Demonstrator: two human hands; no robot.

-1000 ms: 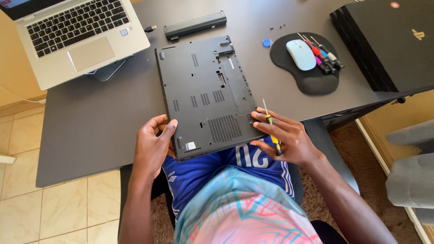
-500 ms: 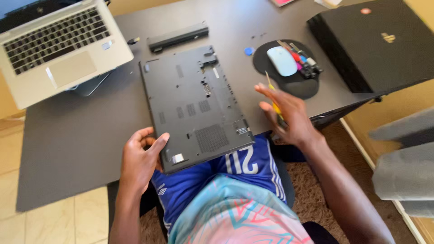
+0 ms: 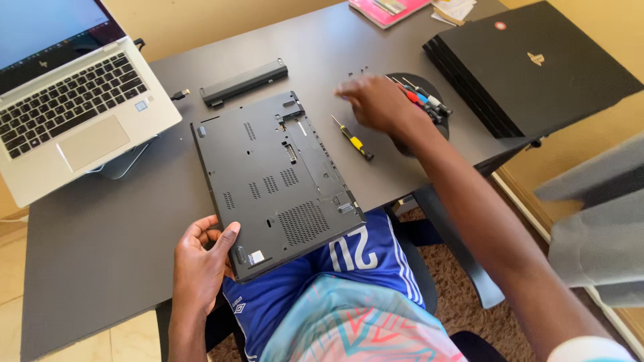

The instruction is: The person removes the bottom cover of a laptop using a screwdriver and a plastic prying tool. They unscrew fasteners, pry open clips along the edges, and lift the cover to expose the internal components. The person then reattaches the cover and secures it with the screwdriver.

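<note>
One head-worn camera, looking steeply down at my desk and lap.

I've only this single view, so nothing overlaps with another. It faces forward and down from my head, close enough that my left hand and the upturned black laptop fill the centre. My right hand reaches up-frame; the desk tilts across the frame, with floor at both lower edges.

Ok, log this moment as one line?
left hand: grips laptop base corner | right hand: empty, over mouse pad by spare screwdrivers | yellow screwdriver: on desk, beside base
</note>
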